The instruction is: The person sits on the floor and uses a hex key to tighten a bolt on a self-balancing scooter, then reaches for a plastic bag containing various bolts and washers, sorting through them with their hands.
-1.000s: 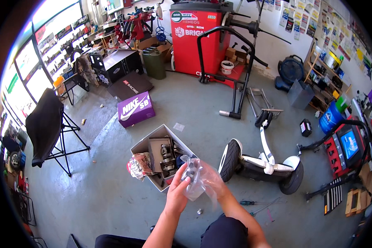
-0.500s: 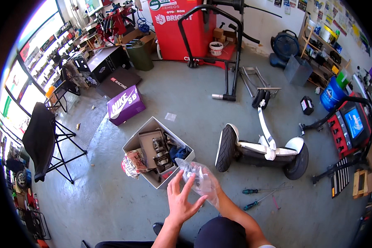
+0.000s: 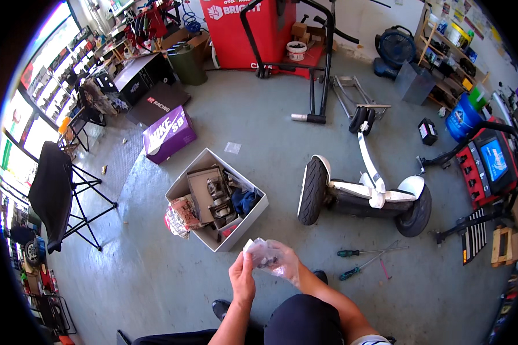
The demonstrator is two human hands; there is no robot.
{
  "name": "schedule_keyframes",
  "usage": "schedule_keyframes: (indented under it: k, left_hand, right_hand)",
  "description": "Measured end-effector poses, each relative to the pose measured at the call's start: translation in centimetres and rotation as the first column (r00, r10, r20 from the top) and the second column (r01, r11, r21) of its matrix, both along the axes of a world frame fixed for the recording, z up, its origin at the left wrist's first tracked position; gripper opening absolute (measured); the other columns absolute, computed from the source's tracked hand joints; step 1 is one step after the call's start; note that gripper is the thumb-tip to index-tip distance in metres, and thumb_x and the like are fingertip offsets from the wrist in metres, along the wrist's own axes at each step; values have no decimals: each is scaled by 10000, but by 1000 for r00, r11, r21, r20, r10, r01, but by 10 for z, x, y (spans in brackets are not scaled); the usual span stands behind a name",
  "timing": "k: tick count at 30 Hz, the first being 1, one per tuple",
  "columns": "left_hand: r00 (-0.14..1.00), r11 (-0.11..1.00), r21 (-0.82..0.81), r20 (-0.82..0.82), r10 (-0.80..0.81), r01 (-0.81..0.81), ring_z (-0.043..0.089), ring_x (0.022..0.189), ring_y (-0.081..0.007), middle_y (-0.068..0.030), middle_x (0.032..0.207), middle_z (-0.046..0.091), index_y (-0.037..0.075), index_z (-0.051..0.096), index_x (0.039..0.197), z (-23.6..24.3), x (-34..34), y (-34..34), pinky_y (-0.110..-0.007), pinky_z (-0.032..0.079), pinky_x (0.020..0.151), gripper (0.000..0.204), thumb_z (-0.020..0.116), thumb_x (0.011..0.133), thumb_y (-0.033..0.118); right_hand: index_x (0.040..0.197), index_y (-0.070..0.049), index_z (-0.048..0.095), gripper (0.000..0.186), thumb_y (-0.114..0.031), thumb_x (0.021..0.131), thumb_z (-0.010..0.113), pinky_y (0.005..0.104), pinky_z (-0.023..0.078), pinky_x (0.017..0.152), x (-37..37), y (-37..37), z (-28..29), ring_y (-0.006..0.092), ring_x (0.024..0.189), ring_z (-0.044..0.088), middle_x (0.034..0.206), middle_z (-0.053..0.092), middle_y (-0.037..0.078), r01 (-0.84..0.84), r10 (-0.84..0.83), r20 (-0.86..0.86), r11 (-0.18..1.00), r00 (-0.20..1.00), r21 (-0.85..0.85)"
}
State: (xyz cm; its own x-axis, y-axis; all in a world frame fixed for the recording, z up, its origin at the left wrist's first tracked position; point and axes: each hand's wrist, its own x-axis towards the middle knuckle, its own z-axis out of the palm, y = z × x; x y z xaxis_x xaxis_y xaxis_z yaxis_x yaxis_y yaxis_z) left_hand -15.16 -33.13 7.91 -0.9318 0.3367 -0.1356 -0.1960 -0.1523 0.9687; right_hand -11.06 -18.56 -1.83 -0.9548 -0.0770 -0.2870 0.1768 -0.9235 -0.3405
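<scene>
My left hand [image 3: 243,275] pinches the left edge of a clear plastic bag [image 3: 265,260] with small dark parts inside. My right hand [image 3: 289,259] grips the same bag from the right, its fingers partly hidden behind the plastic. Just beyond my hands sits an open white cardboard box [image 3: 240,234] holding metal parts [image 3: 217,195], dark blue cloth [image 3: 244,200] and printed wrapping [image 3: 181,215]. Two green-handled screwdrivers [image 3: 349,273] and a thin pink tool [image 3: 385,270] lie on the floor to my right.
A two-wheeled self-balancing scooter [image 3: 362,207] lies right of the box. A purple shoebox [image 3: 168,146] and a folding chair [image 3: 49,198] are left. A red cabinet [image 3: 247,40], black stand [image 3: 322,100], metal frame [image 3: 351,100], small battery [image 3: 427,131] and red wheeled machine [image 3: 477,184] surround the floor space.
My left fingers have moved from spread out to closed on the bag's edge. The bag has turned in my hands. The view has shifted, so the room sits higher in the picture.
</scene>
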Motion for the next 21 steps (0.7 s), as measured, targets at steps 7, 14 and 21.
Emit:
schedule_keyframes:
  k: [7,14,21]
  left_hand:
    - [969,961,246,240,64,-124,655,1104,-191,-96,1203,709,-45,673,1244,-16,-15,-6,-336,473,1025,400,500,1106,289]
    - [931,923,347,364,28,-163,654,1131,-201,-101,1229,701,-26,653,1255,-39,-17,-18,-369,488,1031,380,514,1099,292]
    - [844,842,306,459,278,-444,650,1093,-186,-57,1180,688,23,636,1199,-94,-34,-61,-377,502,1013,307,512,1101,286]
  right_hand:
    - [1410,-37,565,430,-279,1066,476,448,522,1045,0,-12,-6,286,1197,635,1342,641,138,-85,87,58,996,995,-27]
    - [1365,-11,575,415,-269,1043,526,504,520,1053,-6,-12,-20,344,1151,646,1279,650,180,-60,109,194,969,975,-241]
    - [1267,51,617,408,-262,1010,567,505,517,1045,9,-14,-79,373,1164,641,1226,672,232,-157,247,222,920,943,-358]
